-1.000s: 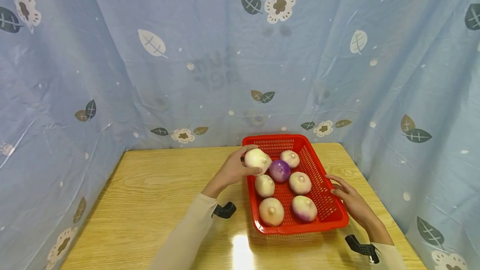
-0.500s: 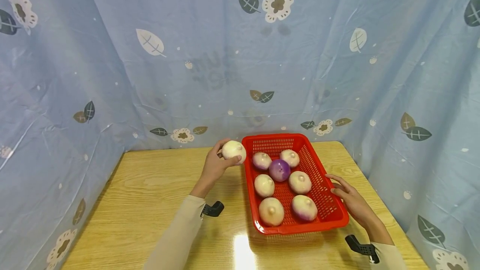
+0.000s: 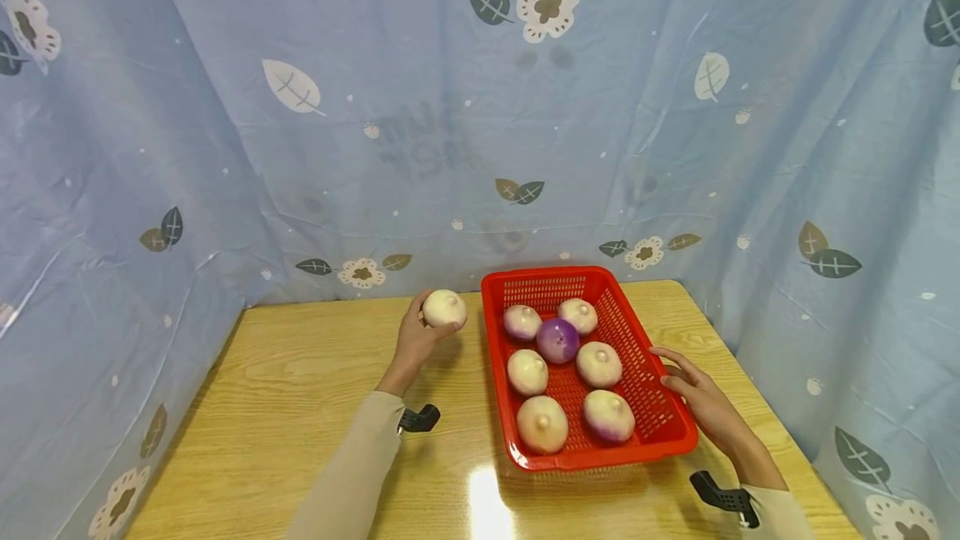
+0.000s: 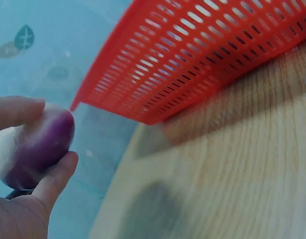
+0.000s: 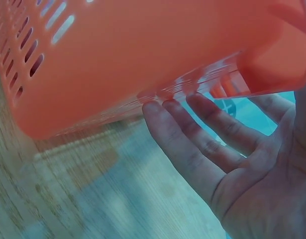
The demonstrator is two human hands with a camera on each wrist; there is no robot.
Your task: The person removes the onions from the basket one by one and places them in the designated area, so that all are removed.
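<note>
Glare from a lamp sits at the bottom centre of the head view on the table (image 3: 285, 407), a glossy, pale wood-grain top. Just above it the red basket (image 3: 671, 432) stands at centre right, with six turnips in it, one of them (image 3: 557, 340) wholly purple and the others white with a purple blush. At lower right the right hand (image 3: 705, 407) lies against the basket's right wall, fingers (image 5: 192, 149) straight and spread, pressing on the plastic and gripping nothing; it seems to be steadying the basket. Left of the basket, near the middle of the frame, the left hand (image 3: 414, 340) holds a seventh turnip (image 3: 444, 307) clear of the rim and above the table, thumb and fingers curled round it. The left wrist view shows that turnip (image 4: 31, 149) to be white above and purple below, with the basket's slotted wall beside it. The step in hand looks like unloading: one turnip out, six left. The next move likely calls for lowering it gently onto bare wood and settling it so that it does not roll. Behind the table and on both sides hangs a wrinkled blue curtain (image 3: 420, 107) printed with leaves and flowers, filling the upper frame.
</note>
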